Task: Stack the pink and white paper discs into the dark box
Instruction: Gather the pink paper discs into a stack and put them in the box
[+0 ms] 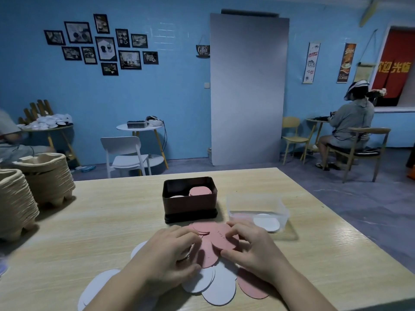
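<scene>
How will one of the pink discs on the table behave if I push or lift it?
Probably light and floppy: the pink discs look paper-thin and lie flat. They overlap each other and the white discs, so pushing one likely drags its neighbours. Lying flush on the smooth table, an edge may be hard to catch.
</scene>
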Tool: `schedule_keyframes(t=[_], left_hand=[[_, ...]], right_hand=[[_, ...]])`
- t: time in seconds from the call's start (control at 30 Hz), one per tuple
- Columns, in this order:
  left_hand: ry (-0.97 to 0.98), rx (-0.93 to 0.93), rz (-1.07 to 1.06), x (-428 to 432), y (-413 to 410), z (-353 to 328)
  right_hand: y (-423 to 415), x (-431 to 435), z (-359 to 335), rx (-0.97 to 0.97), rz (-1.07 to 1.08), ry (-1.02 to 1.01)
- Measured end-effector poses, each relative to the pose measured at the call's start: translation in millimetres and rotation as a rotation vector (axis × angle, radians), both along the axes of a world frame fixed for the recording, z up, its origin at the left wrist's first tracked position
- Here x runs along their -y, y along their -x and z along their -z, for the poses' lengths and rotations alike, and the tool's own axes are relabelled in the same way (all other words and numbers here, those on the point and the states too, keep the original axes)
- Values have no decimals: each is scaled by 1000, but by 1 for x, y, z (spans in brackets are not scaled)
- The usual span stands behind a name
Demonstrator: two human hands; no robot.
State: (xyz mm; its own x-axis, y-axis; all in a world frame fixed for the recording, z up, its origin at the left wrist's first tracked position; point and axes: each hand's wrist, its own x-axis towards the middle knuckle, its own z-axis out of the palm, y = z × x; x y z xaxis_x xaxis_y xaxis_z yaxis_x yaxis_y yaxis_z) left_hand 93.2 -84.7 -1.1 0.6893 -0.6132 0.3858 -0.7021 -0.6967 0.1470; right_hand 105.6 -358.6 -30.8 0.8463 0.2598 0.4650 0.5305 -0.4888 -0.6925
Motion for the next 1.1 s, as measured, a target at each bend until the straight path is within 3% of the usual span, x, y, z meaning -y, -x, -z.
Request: schedule_keyframes(t=[0.2,0.7,1.1], left_hand=[[70,-54,74,4,-14,8],[346,-29,13,0,3,12],[267,233,61,18,-7,15]], right_hand=[[-4,3,3,30,10,4],[-8,5,7,68,100,90],[0,-13,-3,121,-53,244]])
